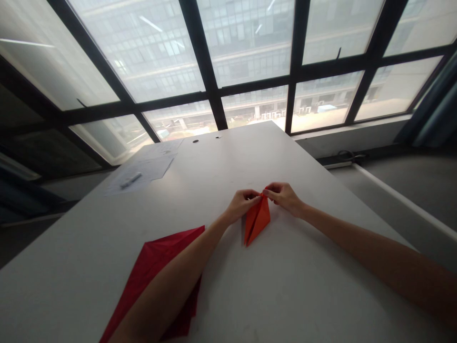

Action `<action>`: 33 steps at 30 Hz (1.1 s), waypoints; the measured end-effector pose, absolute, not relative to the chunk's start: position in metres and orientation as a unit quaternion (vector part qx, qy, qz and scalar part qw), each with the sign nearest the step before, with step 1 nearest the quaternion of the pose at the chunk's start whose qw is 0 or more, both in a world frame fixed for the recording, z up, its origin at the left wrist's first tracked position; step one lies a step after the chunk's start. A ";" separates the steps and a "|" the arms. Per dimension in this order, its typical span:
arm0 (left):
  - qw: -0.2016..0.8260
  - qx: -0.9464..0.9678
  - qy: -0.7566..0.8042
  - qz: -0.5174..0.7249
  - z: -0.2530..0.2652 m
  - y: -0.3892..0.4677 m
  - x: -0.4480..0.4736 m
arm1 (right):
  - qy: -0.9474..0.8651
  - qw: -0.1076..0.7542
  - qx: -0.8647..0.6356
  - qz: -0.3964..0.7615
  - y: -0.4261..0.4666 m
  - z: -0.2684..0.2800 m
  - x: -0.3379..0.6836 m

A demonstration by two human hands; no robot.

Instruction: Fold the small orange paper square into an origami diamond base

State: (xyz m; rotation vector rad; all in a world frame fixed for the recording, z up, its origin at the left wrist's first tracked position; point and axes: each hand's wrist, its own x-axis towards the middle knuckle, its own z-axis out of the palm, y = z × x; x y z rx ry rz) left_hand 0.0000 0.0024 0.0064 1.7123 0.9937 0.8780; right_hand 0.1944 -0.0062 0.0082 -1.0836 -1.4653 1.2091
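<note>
A folded piece of orange paper [260, 220], kite-shaped with a slit down its middle, is held by its top end just over the white table. Its two narrow points face toward me. My left hand [242, 204] pinches the paper near the top from the left. From the right, my right hand [283, 197] pinches the same top tip, so the fingertips of both hands nearly meet there and hide the tip. Under my left forearm lies a larger sheet of red paper [157, 257], partly covered by the arm.
The white table [303, 295] stretches toward a large dark-framed window [246, 43]. Papers [153, 164] with a small grey object [131, 180] on them lie at the far left. Cable holes [195, 141] sit near the back edge. A white pipe [400, 195] runs beyond the right edge.
</note>
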 end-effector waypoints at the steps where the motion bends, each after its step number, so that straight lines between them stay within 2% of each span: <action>1: 0.468 0.705 0.398 0.355 0.007 0.002 0.000 | -0.595 0.465 -0.441 0.485 -0.007 0.008 0.193; 16: 0.488 0.675 0.426 0.353 0.009 0.001 -0.002 | -0.614 0.496 -0.406 0.460 0.000 -0.001 0.197; 24: 0.493 0.660 0.421 0.379 0.007 0.002 0.002 | -0.676 0.427 -0.409 0.439 -0.004 0.004 0.198; 33: 0.516 0.680 0.385 0.351 0.007 0.002 -0.002 | -0.663 0.451 -0.414 0.431 -0.007 0.000 0.192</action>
